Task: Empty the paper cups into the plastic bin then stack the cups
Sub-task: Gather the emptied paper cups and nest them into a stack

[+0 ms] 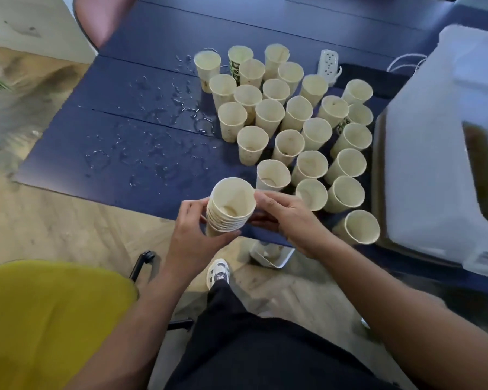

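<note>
Black trousers (237, 347) and a yellow seat (48, 319) fill the bottom of the view, nearest the camera, with a shoe (218, 273) on the wooden floor below the hands.

Largest of the task's things, the plastic bin (440, 136) stands at the right edge of the dark blue counter (141, 114), well to the right of both hands; the right hand is the nearer one to it. Between the bin and a patch of spilled water (164, 116) stands the crowd of single paper cups (293, 114), all upright, mouths up; whether any still hold liquid I cannot tell.

Just off the near counter edge, the stack of cups (228, 206) is held upright, its long axis tilted slightly away. The left hand (192, 235) has its grip curled round the stack's lower part; the right hand (288, 215) pinches the top cup's rim with fingertips. The nearest loose cup (272, 175) stands just beyond the stack, up and to the right, closest to the right hand.

Green printing shows on two cups, too blurred to read. A white power strip (327, 63) lies behind them.
</note>
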The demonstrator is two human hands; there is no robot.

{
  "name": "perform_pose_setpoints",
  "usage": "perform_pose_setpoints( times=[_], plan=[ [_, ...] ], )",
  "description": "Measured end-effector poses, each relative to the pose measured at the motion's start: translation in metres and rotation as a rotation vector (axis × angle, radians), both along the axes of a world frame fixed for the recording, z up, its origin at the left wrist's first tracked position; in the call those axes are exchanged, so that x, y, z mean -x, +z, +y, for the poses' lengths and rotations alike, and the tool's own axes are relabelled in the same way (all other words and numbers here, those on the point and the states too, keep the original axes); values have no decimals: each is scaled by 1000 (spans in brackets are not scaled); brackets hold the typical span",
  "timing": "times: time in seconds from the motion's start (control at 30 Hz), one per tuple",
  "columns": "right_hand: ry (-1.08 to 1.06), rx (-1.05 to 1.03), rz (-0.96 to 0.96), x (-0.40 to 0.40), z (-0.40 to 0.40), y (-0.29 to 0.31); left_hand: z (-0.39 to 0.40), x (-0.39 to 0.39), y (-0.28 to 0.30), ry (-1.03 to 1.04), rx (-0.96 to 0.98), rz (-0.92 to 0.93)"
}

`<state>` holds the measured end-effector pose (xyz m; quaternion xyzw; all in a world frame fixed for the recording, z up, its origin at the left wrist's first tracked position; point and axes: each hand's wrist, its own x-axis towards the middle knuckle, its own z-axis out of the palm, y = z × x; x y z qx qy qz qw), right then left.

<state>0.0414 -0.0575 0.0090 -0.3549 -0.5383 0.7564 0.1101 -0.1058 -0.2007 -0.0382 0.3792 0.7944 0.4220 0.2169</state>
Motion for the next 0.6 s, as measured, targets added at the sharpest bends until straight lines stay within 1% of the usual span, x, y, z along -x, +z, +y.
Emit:
perform_pose_setpoints(
  times=[0.13,0.23,0.33,0.4,0.5,0.6],
  plan=[
    [17,5,-42,-49,-19,-15,-21,-51,-13,6,17,-25],
    [-12,4,-77,-85,-35,-34,-36,-89,-26,41,24,-61],
    [-49,43,-116,-112,-53,-56,-47,-119,-43,75,54,-194],
    [-87,82,-148,-127,-65,-71,-51,-134,-62,86,118,-246],
    [-151,156,-188,-141,-77,-99,-53,-150,-89,58,210,-240],
    [-213,227,-261,-149,-85,-137,-48,-155,-118,-10,344,-350]
  ],
)
